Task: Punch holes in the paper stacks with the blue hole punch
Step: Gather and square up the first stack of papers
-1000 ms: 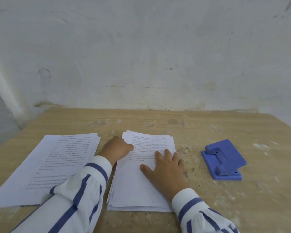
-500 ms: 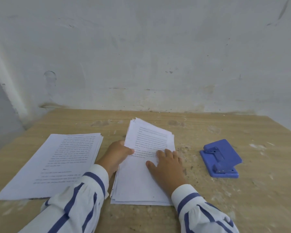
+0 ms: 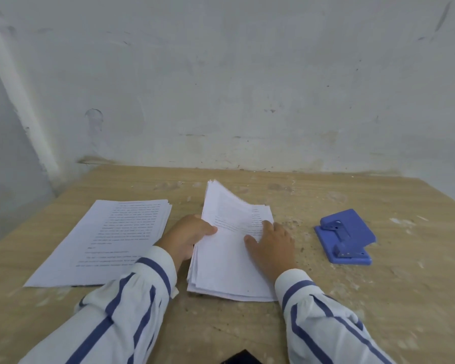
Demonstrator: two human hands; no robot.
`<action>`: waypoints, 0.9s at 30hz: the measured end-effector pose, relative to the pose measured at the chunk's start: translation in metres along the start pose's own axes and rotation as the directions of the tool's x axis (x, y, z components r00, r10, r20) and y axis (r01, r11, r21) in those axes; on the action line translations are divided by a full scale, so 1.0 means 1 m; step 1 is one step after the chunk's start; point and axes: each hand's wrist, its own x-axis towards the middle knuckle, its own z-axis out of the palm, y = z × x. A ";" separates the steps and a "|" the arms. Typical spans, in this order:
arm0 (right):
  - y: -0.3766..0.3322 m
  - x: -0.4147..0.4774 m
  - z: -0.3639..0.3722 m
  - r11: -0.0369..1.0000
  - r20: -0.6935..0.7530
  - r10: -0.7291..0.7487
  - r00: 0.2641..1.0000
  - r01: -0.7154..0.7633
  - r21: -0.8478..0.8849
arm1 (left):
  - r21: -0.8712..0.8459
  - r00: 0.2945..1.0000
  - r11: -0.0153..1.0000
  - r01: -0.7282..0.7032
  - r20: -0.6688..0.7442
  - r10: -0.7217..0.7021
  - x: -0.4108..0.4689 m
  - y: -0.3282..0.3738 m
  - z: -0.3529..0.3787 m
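Head view: I see left hand (image 3: 187, 237) pinching the left edge of the middle paper stack (image 3: 221, 269), thumb on top, upper sheets' far end raised. Right hand (image 3: 272, 245) lies flat on that stack, fingers straight, pressing. Second paper stack (image 3: 103, 240) lies left of the left hand. Blue hole punch (image 3: 344, 236) sits right of the right hand, apart, on the table (image 3: 378, 311).

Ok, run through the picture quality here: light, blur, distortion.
Head view: light is soft and even, no glare on the table or punch. Head view: the lifted sheets held by the left hand are slightly smeared, and print on the left stack is too soft to read. Head view: wide-angle bend tilts the wall corner.
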 end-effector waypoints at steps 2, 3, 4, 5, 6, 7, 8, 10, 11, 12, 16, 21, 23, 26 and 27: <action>-0.002 0.000 -0.007 0.984 -0.018 0.026 1.000 -0.022 0.179 | -0.043 0.999 0.998 -0.043 -0.002 0.043 -0.002 -0.001 0.002; -0.003 0.001 -0.013 0.951 -0.009 0.046 0.999 -0.041 0.307 | -0.064 0.997 0.995 -0.078 -0.010 0.078 -0.002 0.000 0.001; -0.003 0.002 -0.020 0.888 0.010 0.068 0.998 -0.065 0.455 | -0.097 0.993 0.988 -0.122 -0.016 0.121 -0.003 0.001 -0.002; -0.003 0.002 -0.028 0.784 0.040 0.092 0.995 -0.097 0.613 | -0.144 0.985 0.975 -0.171 -0.018 0.170 -0.006 0.003 -0.006; -0.003 0.002 -0.036 0.642 0.086 0.108 0.990 -0.136 0.755 | -0.193 0.975 0.956 -0.221 -0.018 0.222 -0.009 0.005 -0.011; -0.003 0.003 -0.044 0.501 0.153 0.102 0.983 -0.183 0.846 | -0.232 0.962 0.934 -0.270 -0.015 0.274 -0.014 0.008 -0.017; -0.003 0.004 -0.050 0.405 0.210 0.062 0.976 -0.217 0.888 | -0.263 0.946 0.912 -0.315 -0.012 0.324 -0.020 0.010 -0.022; -0.008 0.004 -0.058 0.352 0.231 -0.049 0.972 -0.200 0.914 | -0.308 0.919 0.871 -0.382 -0.025 0.394 -0.032 0.011 -0.031; -0.012 0.003 -0.061 0.343 0.215 -0.083 0.973 -0.174 0.923 | -0.333 0.910 0.853 -0.402 -0.039 0.414 -0.037 0.011 -0.035; -0.016 0.000 -0.063 0.329 0.195 -0.107 0.975 -0.151 0.932 | -0.359 0.902 0.835 -0.418 -0.052 0.429 -0.042 0.010 -0.038; -0.027 -0.016 -0.063 0.290 0.142 -0.137 0.980 -0.097 0.952 | -0.421 0.889 0.794 -0.438 -0.073 0.452 -0.057 0.000 -0.045; -0.035 -0.030 -0.068 0.320 0.066 -0.084 0.994 -0.036 0.947 | -0.375 0.863 0.788 -0.488 -0.076 0.499 -0.066 -0.005 -0.049; -0.036 -0.030 -0.073 0.315 0.042 -0.082 0.996 -0.014 0.949 | -0.367 0.843 0.771 -0.521 -0.077 0.532 -0.065 -0.003 -0.049; -0.031 -0.032 -0.072 0.315 0.056 -0.070 0.996 -0.031 0.948 | -0.347 0.849 0.790 -0.506 -0.036 0.528 -0.059 -0.010 -0.046; -0.028 -0.034 -0.068 0.315 0.080 -0.057 0.995 -0.058 0.947 | -0.333 0.865 0.813 -0.477 -0.011 0.502 -0.057 -0.015 -0.043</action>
